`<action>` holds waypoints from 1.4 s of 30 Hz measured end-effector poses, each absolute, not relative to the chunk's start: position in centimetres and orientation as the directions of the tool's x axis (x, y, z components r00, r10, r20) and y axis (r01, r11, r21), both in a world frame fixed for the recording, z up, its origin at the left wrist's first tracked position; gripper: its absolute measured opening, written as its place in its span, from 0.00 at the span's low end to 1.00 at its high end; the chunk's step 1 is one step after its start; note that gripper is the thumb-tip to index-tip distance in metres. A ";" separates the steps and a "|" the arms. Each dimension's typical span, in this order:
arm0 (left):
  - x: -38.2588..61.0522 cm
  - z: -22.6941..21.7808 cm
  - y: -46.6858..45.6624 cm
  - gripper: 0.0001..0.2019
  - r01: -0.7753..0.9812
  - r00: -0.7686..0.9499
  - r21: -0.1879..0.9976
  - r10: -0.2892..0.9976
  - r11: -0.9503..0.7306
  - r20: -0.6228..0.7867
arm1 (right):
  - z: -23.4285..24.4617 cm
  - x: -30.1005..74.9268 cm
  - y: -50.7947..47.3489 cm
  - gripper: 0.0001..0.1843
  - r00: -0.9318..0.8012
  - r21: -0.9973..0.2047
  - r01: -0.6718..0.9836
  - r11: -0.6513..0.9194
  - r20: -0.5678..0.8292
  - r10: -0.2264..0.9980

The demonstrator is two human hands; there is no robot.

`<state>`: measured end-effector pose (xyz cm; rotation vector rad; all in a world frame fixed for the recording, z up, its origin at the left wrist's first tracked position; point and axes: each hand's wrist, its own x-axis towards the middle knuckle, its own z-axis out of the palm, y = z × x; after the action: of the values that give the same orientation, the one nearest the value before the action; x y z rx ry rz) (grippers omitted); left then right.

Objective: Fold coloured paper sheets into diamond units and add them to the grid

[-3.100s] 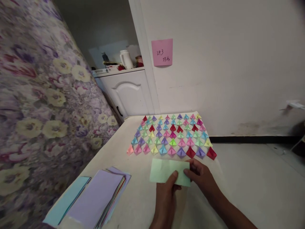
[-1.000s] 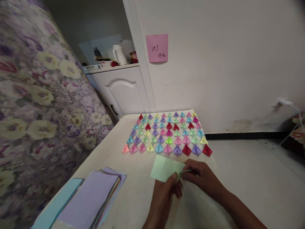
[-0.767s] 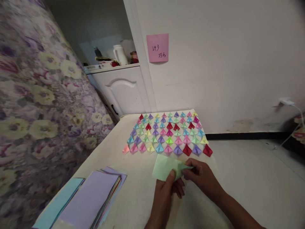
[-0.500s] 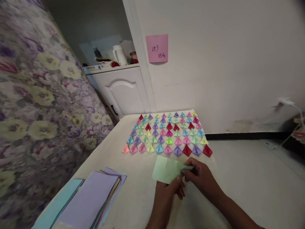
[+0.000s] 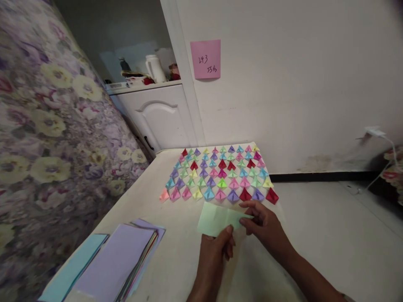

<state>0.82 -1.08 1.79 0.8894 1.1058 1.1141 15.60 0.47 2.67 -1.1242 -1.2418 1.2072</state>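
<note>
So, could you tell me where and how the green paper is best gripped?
I'd pinch the green paper by its broad left edge, coming from the left. That end looks flat and uncovered, while the right end narrows to a point at the right hand and the left hand has its thumb on the lower edge.

folded papers (image 5: 222, 173) lie on the table (image 5: 170, 264) behind the sheet (image 5: 215, 220), a paper stack (image 5: 116, 260) left of it.
</note>
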 end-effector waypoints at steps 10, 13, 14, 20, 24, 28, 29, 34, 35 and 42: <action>1.2 2.5 -1.5 0.19 -0.220 0.051 0.941 0.966 0.257 -0.252 | 2.8 17.3 0.7 0.14 -0.123 -0.999 -0.027 0.025 0.028 0.992; 1.3 1.9 -1.3 0.18 -0.147 0.152 0.940 0.946 0.308 -0.287 | 2.8 17.8 1.0 0.17 -0.291 -0.995 -0.070 -0.077 -0.054 0.955; 1.3 1.6 -1.3 0.19 -0.124 0.187 0.939 0.937 0.319 -0.294 | 2.7 17.8 1.1 0.16 -0.344 -0.990 -0.088 -0.111 -0.074 0.936; 1.5 0.8 -1.3 0.17 -0.044 0.231 0.939 0.917 0.342 -0.324 | 2.4 17.5 1.0 0.07 -0.425 -0.975 -0.101 -0.200 -0.139 0.895; 1.3 1.3 -1.2 0.15 -0.099 0.234 0.943 0.928 0.318 -0.289 | 2.5 17.4 1.0 0.08 -0.373 -0.980 -0.078 -0.181 -0.140 0.917; 1.3 1.5 -1.2 0.13 -0.159 0.212 0.938 0.939 0.307 -0.271 | 3.0 17.3 0.8 0.10 -0.369 -0.985 -0.067 -0.158 -0.123 0.921; 1.3 1.5 -1.2 0.13 -0.147 0.227 0.938 0.934 0.313 -0.276 | 3.1 17.3 0.8 0.10 -0.381 -0.987 -0.057 -0.153 -0.120 0.917; 1.2 1.3 -1.2 0.13 -0.093 0.231 0.961 0.945 0.259 -0.233 | 3.0 17.3 0.7 0.09 -0.374 -0.993 -0.005 -0.120 -0.109 0.921; 1.1 1.4 -1.2 0.13 -0.097 0.218 0.963 0.950 0.250 -0.224 | 2.8 17.3 0.8 0.09 -0.373 -0.993 -0.002 -0.117 -0.108 0.922; 0.4 1.7 -1.0 0.11 -0.317 0.125 0.915 0.967 0.249 -0.220 | 2.0 17.1 1.0 0.10 -0.415 -0.992 -0.021 -0.123 -0.103 0.904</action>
<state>0.41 -0.98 1.66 0.8322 1.0051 1.1131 17.12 0.98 1.96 -1.0274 -1.4215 1.6307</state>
